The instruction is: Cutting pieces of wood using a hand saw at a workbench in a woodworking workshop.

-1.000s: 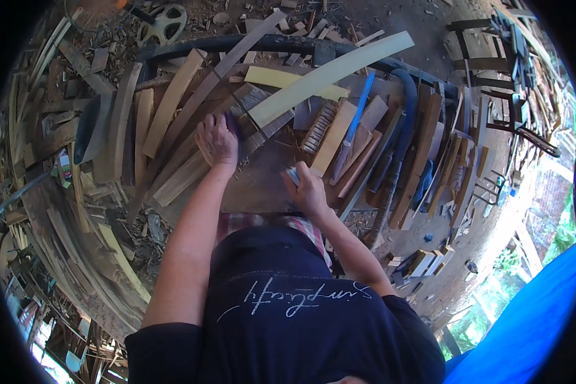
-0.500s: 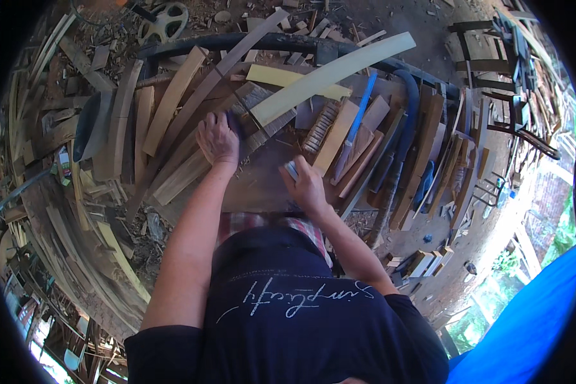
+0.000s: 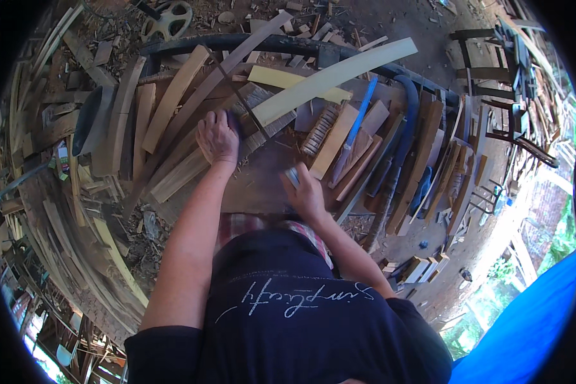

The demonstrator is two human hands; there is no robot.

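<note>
My left hand (image 3: 217, 139) presses down with bent fingers on a wooden piece beside a broad, ridged wood block (image 3: 257, 101); its grip is partly hidden. Closed around a pale grey-blue handle (image 3: 292, 174), my right hand (image 3: 308, 195) is close to my lap. In line with that handle runs a thin dark saw blade (image 3: 240, 96), crossing just past the near end of a long pale board (image 3: 333, 73). The stretch between blade and handle is blurred. A yellow strip of wood (image 3: 281, 78) lies under the pale board, and a long brown strip (image 3: 237, 54) slants beside my left hand.
Right of my right hand lie a blue-handled tool (image 3: 360, 118), a coil-like ribbed piece (image 3: 318, 131) and several wooden offcuts. A dark curved tube (image 3: 406, 121) stands beyond them. Curved boards (image 3: 173, 99) lean at the left. A wheel (image 3: 166, 20) lies far left among scraps.
A longer stretch of the saw blade shows at its far end. My right hand has moved slightly toward me; my left hand keeps its place on the wood.
</note>
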